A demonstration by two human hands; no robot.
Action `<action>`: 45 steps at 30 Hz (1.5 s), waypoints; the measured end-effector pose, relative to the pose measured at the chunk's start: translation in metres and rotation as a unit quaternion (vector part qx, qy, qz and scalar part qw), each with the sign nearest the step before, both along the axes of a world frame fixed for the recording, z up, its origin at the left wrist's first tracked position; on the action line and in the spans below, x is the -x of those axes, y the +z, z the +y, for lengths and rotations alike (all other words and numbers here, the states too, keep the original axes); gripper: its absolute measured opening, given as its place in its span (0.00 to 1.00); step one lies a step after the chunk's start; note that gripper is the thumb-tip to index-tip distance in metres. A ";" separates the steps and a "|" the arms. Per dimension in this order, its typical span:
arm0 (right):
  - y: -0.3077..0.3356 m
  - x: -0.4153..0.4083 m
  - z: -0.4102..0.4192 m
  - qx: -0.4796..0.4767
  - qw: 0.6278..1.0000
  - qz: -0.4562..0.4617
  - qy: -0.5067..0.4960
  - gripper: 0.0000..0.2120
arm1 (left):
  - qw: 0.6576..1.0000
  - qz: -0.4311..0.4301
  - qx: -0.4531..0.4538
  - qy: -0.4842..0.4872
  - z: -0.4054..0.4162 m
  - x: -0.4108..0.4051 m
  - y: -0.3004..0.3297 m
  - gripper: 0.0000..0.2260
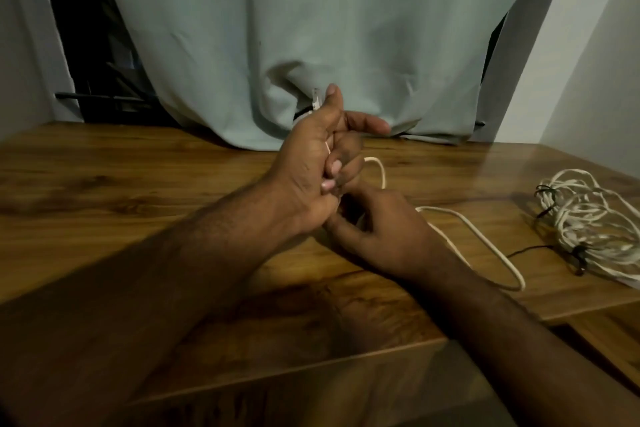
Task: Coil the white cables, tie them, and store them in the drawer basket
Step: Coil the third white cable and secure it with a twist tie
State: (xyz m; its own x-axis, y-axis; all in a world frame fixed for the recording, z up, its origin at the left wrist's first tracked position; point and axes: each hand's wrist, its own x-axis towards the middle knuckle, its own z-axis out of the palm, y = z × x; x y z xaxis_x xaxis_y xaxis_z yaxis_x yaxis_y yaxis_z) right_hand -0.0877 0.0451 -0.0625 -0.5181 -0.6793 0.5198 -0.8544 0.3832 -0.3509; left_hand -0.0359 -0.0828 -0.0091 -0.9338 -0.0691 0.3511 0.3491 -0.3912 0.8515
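The left hand [311, 163] is raised above the bench [138, 184], fingers curled round one end of a white cable [485, 239], its clear plug [316, 100] sticking up past the thumb. Just right of it and lower, the right hand [377, 236] sits with fingers bent at the cable beneath the left fist; whether it actually pinches the cable I cannot tell. From there the loose cable runs rightward across the bench in a long loop, so the slack to wind lies on the right hand's side. Farther right, well apart, lies a bundle of white cables [588, 218] with dark ties.
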 end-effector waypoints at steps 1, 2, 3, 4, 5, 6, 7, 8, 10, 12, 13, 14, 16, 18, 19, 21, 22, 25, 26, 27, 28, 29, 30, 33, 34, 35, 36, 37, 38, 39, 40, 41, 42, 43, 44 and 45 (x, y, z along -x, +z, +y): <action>0.001 0.000 0.000 -0.013 0.999 0.010 -0.036 0.15 | 1.000 0.004 0.009 -0.011 0.001 -0.001 0.000 0.31; 0.001 -0.001 -0.001 -0.032 0.996 0.031 -0.076 0.15 | 1.000 0.007 0.016 -0.021 0.002 -0.001 0.000 0.32; 0.001 0.000 -0.001 -0.048 0.991 0.053 -0.111 0.15 | 0.999 0.011 0.020 -0.031 0.001 -0.001 0.000 0.32; 0.000 0.001 -0.002 -0.054 0.987 0.065 -0.135 0.16 | 0.999 0.016 0.023 -0.044 0.001 -0.001 0.001 0.33; 0.000 0.003 -0.002 -0.055 0.984 0.069 -0.152 0.16 | 0.998 0.020 0.024 -0.058 0.000 -0.002 0.003 0.34; 0.000 0.005 -0.003 -0.053 0.983 0.067 -0.165 0.17 | 0.997 0.025 0.025 -0.071 -0.002 -0.002 0.005 0.34; 0.000 0.007 -0.002 -0.047 0.981 0.059 -0.176 0.17 | 0.996 0.027 0.026 -0.085 -0.003 -0.004 0.007 0.34; 0.001 0.008 -0.001 -0.040 0.980 0.050 -0.188 0.18 | 0.994 0.027 0.033 -0.098 -0.003 -0.005 0.009 0.34; 0.005 0.006 0.001 -0.031 0.976 0.040 -0.211 0.17 | 0.989 0.022 0.062 -0.130 -0.001 -0.011 0.014 0.33; 0.005 0.005 0.003 -0.013 0.976 0.041 -0.213 0.14 | 0.981 0.004 0.103 -0.163 0.000 -0.014 0.015 0.32; 0.005 0.004 0.004 0.001 0.976 0.051 -0.211 0.14 | 0.975 -0.011 0.135 -0.174 -0.001 -0.015 0.015 0.32; 0.005 0.003 0.005 0.012 0.975 0.066 -0.210 0.16 | 0.967 -0.024 0.188 -0.172 -0.002 -0.016 0.014 0.32; 0.006 0.002 0.007 0.010 0.971 0.097 -0.217 0.17 | 0.923 -0.035 0.359 -0.131 -0.002 -0.016 0.012 0.33; 0.008 -0.002 0.010 -0.033 0.968 0.103 -0.226 0.13 | 0.848 -0.048 0.514 -0.116 0.003 -0.021 0.012 0.33; 0.010 -0.004 0.011 -0.049 0.967 0.092 -0.232 0.11 | 0.819 -0.066 0.556 -0.124 0.005 -0.023 0.011 0.32; 0.012 -0.006 0.013 -0.049 0.966 0.083 -0.241 0.10 | 0.776 -0.096 0.614 -0.111 0.009 -0.025 0.010 0.31; 0.012 -0.006 0.012 -0.047 0.961 0.096 -0.253 0.11 | 0.753 -0.105 0.645 -0.082 0.009 -0.025 0.009 0.29; 0.008 -0.002 0.008 -0.057 0.942 0.146 -0.298 0.11 | 0.685 -0.108 0.721 0.012 0.004 -0.025 0.011 0.27; 0.007 0.000 0.007 -0.047 0.938 0.156 -0.304 0.11 | 0.661 -0.098 0.742 0.045 0.003 -0.025 0.011 0.28; 0.007 0.000 0.006 -0.034 0.936 0.164 -0.309 0.11 | 0.648 -0.088 0.753 0.078 0.002 -0.025 0.012 0.30; 0.007 0.001 0.006 -0.022 0.936 0.170 -0.309 0.11 | 0.648 -0.082 0.750 0.109 0.001 -0.023 0.012 0.30; 0.006 0.001 0.006 -0.015 0.935 0.181 -0.305 0.10 | 0.655 -0.072 0.740 0.135 0.000 -0.022 0.011 0.29; 0.005 0.002 0.005 -0.012 0.933 0.193 -0.303 0.10 | 0.657 -0.052 0.735 0.158 -0.001 -0.020 0.009 0.26; 0.005 0.003 0.006 0.017 0.938 0.211 -0.274 0.06 | 0.619 0.034 0.763 0.181 -0.008 -0.007 -0.005 0.21; 0.006 0.002 0.006 0.033 0.943 0.213 -0.252 0.05 | 0.616 0.041 0.768 0.170 -0.011 -0.002 -0.009 0.24; 0.006 0.000 0.005 0.047 0.949 0.217 -0.223 0.04 | 0.625 0.030 0.764 0.155 -0.013 0.002 -0.012 0.29; 0.006 -0.002 0.004 0.053 0.956 0.216 -0.194 0.04 | 0.641 0.017 0.754 0.142 -0.015 0.003 -0.014 0.32; 0.006 -0.005 0.003 0.051 0.964 0.203 -0.166 0.04 | 0.666 0.007 0.734 0.137 -0.017 0.005 -0.016 0.34; 0.005 -0.007 0.003 0.055 0.970 0.183 -0.149 0.03 | 0.695 0.001 0.706 0.138 -0.017 0.006 -0.017 0.35; 0.005 -0.008 0.003 0.062 0.976 0.161 -0.134 0.01 | 0.730 -0.005 0.668 0.143 -0.017 0.006 -0.019 0.36; 0.005 -0.010 0.004 0.074 0.979 0.144 -0.126 0.02 | 0.771 -0.012 0.620 0.141 -0.015 0.005 -0.019 0.36; 0.004 -0.010 0.006 0.084 0.979 0.138 -0.122 0.02 | 0.810 -0.016 0.570 0.140 -0.011 0.004 -0.019 0.37; 0.004 -0.011 0.006 0.089 0.978 0.142 -0.125 0.02 | 0.839 -0.014 0.524 0.148 -0.010 0.005 -0.019 0.36; 0.003 -0.009 0.007 0.084 0.975 0.151 -0.137 0.05 | 0.864 -0.008 0.474 0.168 -0.010 0.007 -0.017 0.36; 0.002 -0.007 0.007 0.069 0.976 0.145 -0.150 0.07 | 0.888 -0.001 0.415 0.200 -0.012 0.010 -0.013 0.36; 0.001 -0.004 0.005 0.049 0.978 0.125 -0.162 0.07 | 0.902 0.000 0.356 0.245 -0.019 0.013 -0.008 0.35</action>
State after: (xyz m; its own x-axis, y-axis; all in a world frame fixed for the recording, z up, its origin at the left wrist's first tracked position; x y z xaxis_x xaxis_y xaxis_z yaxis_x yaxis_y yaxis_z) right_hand -0.0832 0.0502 -0.0616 -0.5459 -0.4416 0.7120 -0.7580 0.6224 -0.1952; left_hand -0.0490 -0.1016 -0.0173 -0.8526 -0.2307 0.4689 0.3309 0.4562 0.8261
